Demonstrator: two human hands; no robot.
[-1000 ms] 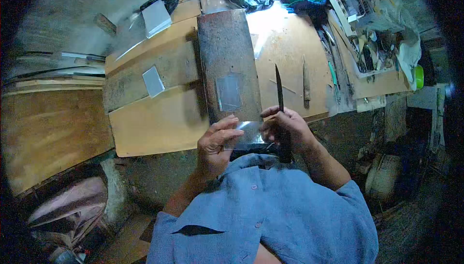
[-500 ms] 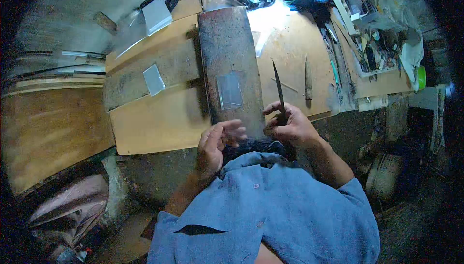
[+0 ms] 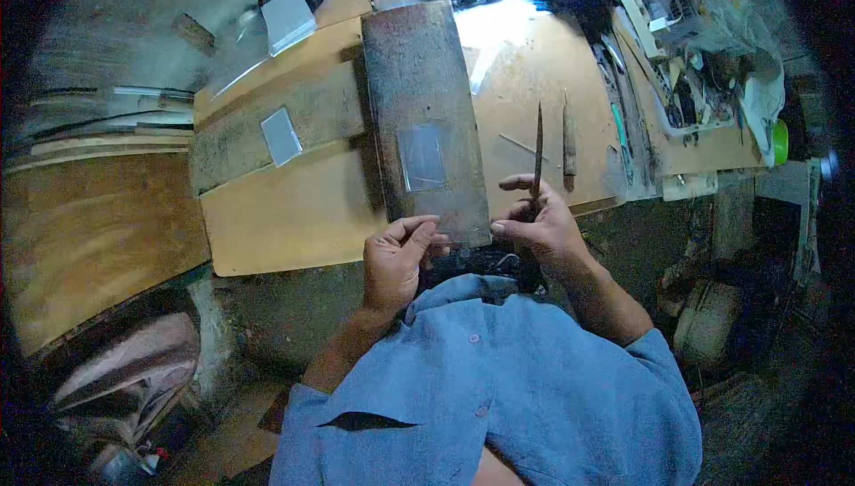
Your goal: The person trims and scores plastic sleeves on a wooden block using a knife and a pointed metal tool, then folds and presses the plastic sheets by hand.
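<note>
- Grips a dark pointed tool (image 3: 538,152) in the right hand (image 3: 543,223), tip toward twelve o'clock.
- Curls the left hand (image 3: 396,259) at the six o'clock end of the dark board (image 3: 419,59), thumb close to the fingers; cannot tell whether pinching something thin.
- Has a clear plate (image 3: 422,158) flat on that board, at ten o'clock from the right hand.
- Shows a second plate (image 3: 281,137) at nine o'clock from the first, well apart.
- Shows a handled tool (image 3: 568,139) at two o'clock from the gripped one, near it.
</note>
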